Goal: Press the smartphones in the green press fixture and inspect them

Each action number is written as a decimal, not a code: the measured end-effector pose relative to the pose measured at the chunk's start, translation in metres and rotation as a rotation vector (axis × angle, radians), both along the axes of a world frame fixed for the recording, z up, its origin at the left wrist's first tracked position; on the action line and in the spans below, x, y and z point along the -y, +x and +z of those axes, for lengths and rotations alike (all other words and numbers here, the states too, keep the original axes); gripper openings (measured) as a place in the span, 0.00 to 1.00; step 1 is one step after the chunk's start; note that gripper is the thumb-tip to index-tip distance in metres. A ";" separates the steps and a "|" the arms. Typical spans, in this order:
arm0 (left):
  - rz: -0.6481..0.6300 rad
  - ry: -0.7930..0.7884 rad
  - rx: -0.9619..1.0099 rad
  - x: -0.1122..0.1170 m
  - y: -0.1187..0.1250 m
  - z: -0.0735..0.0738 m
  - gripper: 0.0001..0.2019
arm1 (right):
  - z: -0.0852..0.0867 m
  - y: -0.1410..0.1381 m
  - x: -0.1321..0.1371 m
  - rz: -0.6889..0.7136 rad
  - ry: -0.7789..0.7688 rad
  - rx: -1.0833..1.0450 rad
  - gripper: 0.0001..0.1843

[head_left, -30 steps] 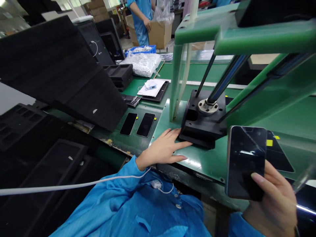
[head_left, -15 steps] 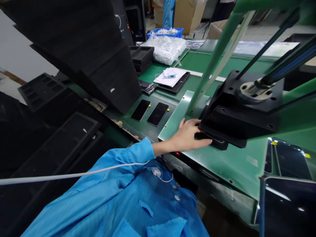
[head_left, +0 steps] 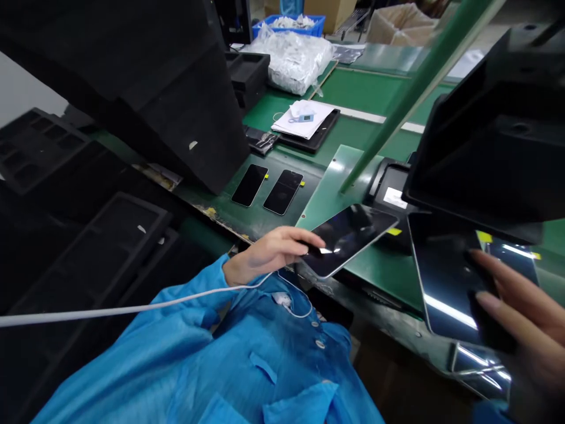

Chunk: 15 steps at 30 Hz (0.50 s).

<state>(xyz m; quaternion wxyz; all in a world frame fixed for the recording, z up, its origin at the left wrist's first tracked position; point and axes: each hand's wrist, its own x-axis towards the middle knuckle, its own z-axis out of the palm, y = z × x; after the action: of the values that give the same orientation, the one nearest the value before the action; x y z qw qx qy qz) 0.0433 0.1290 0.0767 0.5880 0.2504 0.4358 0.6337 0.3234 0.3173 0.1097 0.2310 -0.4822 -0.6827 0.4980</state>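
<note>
My left hand [head_left: 269, 253] pinches the near end of a black phone [head_left: 348, 235] and holds it tilted just above the green press plate [head_left: 329, 194]. My right hand [head_left: 516, 312], at the lower right, grips a second black phone [head_left: 445, 277] with its glossy screen facing me. The black press head [head_left: 494, 129] hangs raised above the black fixture nest [head_left: 391, 185], which shows a white patch inside. Two more dark phones [head_left: 282, 192] lie side by side on the green bench left of the plate.
Black foam trays [head_left: 110, 76] are stacked at the left and lean over the bench. A paper with a small blue device [head_left: 302, 118] lies on a dark tray behind. A plastic bag of white parts [head_left: 298, 56] and a blue bin [head_left: 286, 23] sit farther back.
The press head has risen off the nest. My left hand has drawn a phone out from under it toward me. My right hand has brought its phone back into view near the nest.
</note>
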 end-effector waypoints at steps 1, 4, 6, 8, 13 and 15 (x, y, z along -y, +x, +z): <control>0.006 0.017 0.028 0.015 -0.003 -0.006 0.12 | -0.001 -0.013 -0.008 -0.007 0.024 -0.040 0.32; 0.046 0.100 -0.011 0.053 -0.012 -0.022 0.12 | -0.007 -0.047 -0.032 -0.081 0.111 0.012 0.35; 0.092 0.138 -0.100 0.074 -0.018 -0.024 0.12 | -0.010 -0.064 -0.049 -0.145 0.106 0.180 0.34; 0.181 0.143 -0.345 0.091 -0.025 -0.021 0.09 | -0.011 -0.076 -0.065 -0.087 0.150 0.278 0.31; 0.416 0.079 -1.236 0.097 -0.033 -0.015 0.18 | -0.011 -0.100 -0.094 0.319 0.600 0.546 0.38; 0.449 0.083 -1.569 0.083 -0.033 -0.019 0.20 | -0.010 -0.112 -0.095 0.454 0.821 0.706 0.43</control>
<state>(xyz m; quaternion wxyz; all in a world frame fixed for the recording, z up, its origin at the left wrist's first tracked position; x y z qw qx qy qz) 0.0100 0.0456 0.0580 -0.0386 0.5495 0.7366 0.3924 0.2119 0.4125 0.0997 0.0450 -0.3319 -0.9414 0.0392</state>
